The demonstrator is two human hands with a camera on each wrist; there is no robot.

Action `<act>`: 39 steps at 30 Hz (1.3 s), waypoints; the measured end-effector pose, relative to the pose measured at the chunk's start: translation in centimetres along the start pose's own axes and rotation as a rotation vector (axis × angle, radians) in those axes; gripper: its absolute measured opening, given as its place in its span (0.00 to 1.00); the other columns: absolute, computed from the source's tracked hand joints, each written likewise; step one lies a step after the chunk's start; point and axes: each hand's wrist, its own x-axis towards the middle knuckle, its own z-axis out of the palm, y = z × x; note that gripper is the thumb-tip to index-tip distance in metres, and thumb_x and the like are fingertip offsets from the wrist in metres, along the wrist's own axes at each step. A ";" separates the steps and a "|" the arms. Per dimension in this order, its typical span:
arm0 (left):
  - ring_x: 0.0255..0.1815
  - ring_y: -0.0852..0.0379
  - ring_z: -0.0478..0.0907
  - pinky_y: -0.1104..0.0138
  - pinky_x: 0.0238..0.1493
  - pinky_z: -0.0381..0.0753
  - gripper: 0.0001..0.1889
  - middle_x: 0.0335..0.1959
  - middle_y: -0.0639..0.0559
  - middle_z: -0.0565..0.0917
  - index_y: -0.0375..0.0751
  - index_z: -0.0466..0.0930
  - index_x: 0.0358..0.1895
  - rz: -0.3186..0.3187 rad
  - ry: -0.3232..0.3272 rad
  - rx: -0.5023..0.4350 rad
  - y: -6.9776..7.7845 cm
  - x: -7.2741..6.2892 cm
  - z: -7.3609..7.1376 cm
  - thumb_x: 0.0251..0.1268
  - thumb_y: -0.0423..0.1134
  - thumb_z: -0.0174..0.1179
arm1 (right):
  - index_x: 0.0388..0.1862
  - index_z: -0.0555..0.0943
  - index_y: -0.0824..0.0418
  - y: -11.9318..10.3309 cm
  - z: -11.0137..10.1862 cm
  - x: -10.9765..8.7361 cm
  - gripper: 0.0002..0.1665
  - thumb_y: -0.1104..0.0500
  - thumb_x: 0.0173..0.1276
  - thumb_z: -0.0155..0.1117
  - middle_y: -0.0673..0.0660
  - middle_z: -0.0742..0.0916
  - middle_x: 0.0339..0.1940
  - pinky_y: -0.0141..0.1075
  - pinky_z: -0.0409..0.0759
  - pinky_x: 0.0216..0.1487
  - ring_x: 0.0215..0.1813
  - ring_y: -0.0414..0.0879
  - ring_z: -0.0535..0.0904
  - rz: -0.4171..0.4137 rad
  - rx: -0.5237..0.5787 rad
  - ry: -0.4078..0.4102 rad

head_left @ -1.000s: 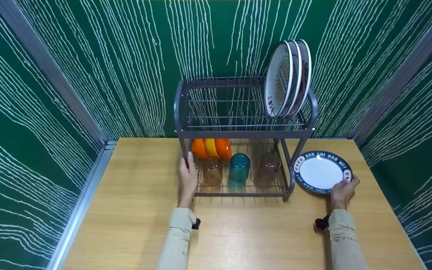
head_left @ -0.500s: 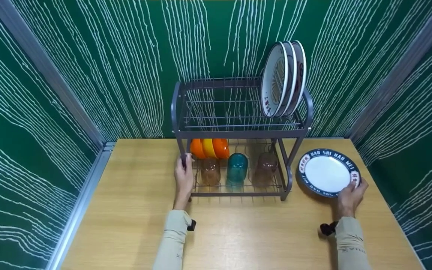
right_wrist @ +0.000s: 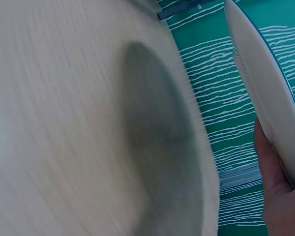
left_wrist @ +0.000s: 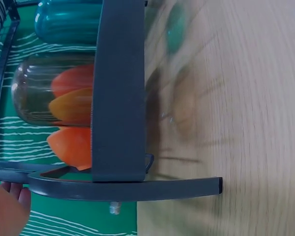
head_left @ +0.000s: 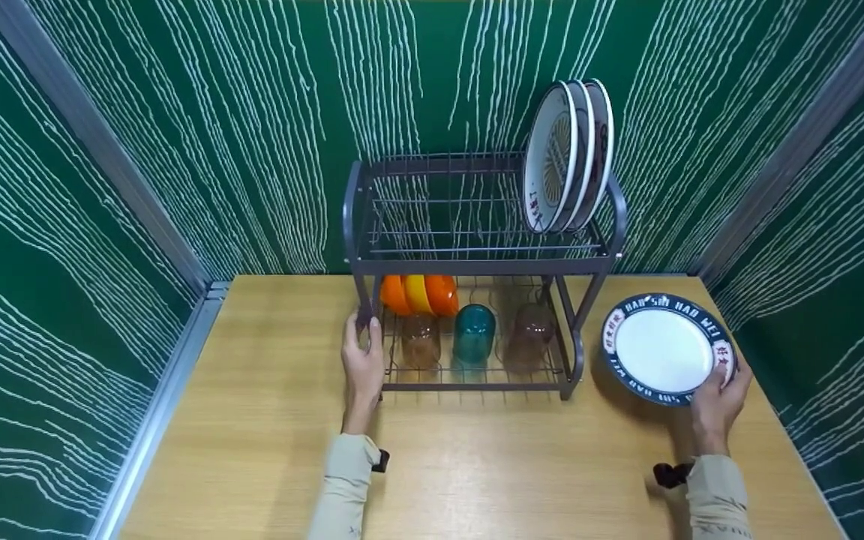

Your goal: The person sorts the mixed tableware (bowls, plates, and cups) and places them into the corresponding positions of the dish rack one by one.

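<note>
My left hand (head_left: pixel 363 367) grips the left side post of a dark two-tier dish rack (head_left: pixel 477 267). In the left wrist view its fingers (left_wrist: pixel 23 199) curl behind the frame. My right hand (head_left: pixel 718 409) holds a white plate (head_left: pixel 664 351) with a dark blue lettered rim by its near right edge, right of the rack. The right wrist view shows the plate's underside (right_wrist: pixel 270 83) above the table, its shadow below. Three patterned plates (head_left: pixel 552 161) stand on edge at the upper tier's right end.
On the lower tier are orange and yellow bowls (head_left: pixel 418 294), an amber glass (head_left: pixel 421 341), a teal glass (head_left: pixel 475 334) and a brownish glass (head_left: pixel 531 337). The wooden table (head_left: pixel 477 457) is bounded by green walls (head_left: pixel 267 135) with white wavy lines.
The lettered plate has risen and moved right with my right hand. My left hand stays at the rack's post, shifting slightly lower along it.
</note>
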 end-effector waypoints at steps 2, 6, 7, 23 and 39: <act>0.67 0.32 0.70 0.38 0.70 0.65 0.20 0.63 0.28 0.75 0.23 0.69 0.68 0.025 0.019 0.014 0.2 -0.4 -0.1 0.77 0.26 0.54 | 0.84 0.47 0.36 -0.1 -0.4 -0.7 0.32 0.44 0.86 0.34 0.47 0.55 0.86 0.36 0.58 0.77 0.79 0.44 0.59 -0.016 0.030 0.000; 0.64 0.29 0.70 0.39 0.69 0.65 0.21 0.61 0.26 0.75 0.20 0.67 0.67 0.089 0.056 0.032 0.6 -1.2 -0.2 0.73 0.23 0.55 | 0.83 0.51 0.36 -0.4 -1.3 -2.0 0.31 0.44 0.85 0.38 0.49 0.58 0.84 0.33 0.61 0.74 0.75 0.43 0.63 -0.050 0.101 0.003; 0.64 0.29 0.70 0.42 0.70 0.66 0.22 0.61 0.26 0.74 0.19 0.67 0.66 0.100 0.066 0.033 0.8 -1.4 -0.2 0.73 0.22 0.56 | 0.83 0.52 0.36 -0.6 -1.5 -2.3 0.30 0.44 0.85 0.39 0.49 0.59 0.84 0.32 0.62 0.74 0.74 0.43 0.64 -0.056 0.121 0.002; 0.63 0.42 0.74 0.64 0.71 0.69 0.24 0.61 0.35 0.78 0.28 0.72 0.66 0.318 -0.016 0.068 0.5 -5.1 0.2 0.67 0.19 0.60 | 0.79 0.61 0.36 -2.0 -3.3 -8.7 0.28 0.44 0.83 0.46 0.51 0.66 0.79 0.17 0.76 0.50 0.66 0.43 0.72 -0.104 0.216 -0.009; 0.61 0.43 0.75 0.62 0.69 0.71 0.23 0.58 0.38 0.80 0.25 0.75 0.60 0.643 -0.190 0.078 3.3 -8.9 2.6 0.60 0.26 0.62 | 0.81 0.60 0.40 -3.7 -1.6 -13.8 0.31 0.42 0.82 0.48 0.52 0.66 0.81 0.21 0.74 0.56 0.76 0.49 0.67 -0.160 0.149 -0.066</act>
